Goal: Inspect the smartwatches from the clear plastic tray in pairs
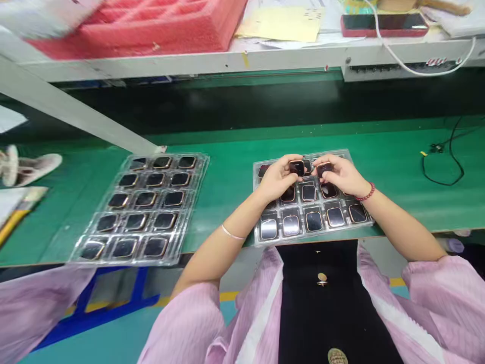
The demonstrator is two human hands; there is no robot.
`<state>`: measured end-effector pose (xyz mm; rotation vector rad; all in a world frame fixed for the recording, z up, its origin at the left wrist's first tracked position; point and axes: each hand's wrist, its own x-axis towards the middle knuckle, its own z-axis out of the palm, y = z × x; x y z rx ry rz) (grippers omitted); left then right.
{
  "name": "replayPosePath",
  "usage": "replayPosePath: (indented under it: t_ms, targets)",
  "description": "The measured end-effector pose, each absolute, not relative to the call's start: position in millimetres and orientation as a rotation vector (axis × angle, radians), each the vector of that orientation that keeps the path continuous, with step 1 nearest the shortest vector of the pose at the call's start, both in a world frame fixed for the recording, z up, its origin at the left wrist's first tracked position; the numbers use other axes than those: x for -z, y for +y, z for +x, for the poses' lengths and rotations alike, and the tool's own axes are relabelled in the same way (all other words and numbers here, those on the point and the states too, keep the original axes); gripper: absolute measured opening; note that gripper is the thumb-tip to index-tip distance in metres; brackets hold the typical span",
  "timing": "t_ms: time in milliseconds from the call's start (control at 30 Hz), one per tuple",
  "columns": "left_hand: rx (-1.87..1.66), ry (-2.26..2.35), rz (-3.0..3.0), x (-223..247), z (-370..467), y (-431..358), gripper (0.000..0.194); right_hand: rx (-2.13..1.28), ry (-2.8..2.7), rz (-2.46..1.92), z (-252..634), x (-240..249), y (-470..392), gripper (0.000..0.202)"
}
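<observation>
Since the clear tray (314,237) lies along the near edge of the surface (227,202), presumably for easy reach, we list: left hand (276,179), pinching one watch unit (296,168) by its rim; right hand (344,177), apart, pinching a second unit (323,169); both over the tray.

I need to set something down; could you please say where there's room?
The green bench is bare between the left tray and right tray, and between that and the black cable. Both trays are crowded, the right one under left hand and right hand.
</observation>
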<state>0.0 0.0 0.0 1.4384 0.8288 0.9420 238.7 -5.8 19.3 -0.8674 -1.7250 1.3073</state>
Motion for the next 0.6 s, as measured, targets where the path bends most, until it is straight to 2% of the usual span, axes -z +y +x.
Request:
replayPosePath:
  t_ms: [133,367,600]
  targets:
    - [-0.943,0.819,1.451,-0.4,-0.1,-0.9,0.054,-1.331,-1.701,-0.896,238.5,-19.2,-7.1,0.024]
    - [-0.963,0.806,1.413,1.7,0.3,-0.8,0.056,-1.221,-1.792,-0.836,240.7,-15.4,-4.5,0.031]
    - [-0.989,0.799,1.306,2.5,-1.8,1.7,0.075,-1.197,-1.813,-0.824,240.4,-18.0,-5.6,0.032]
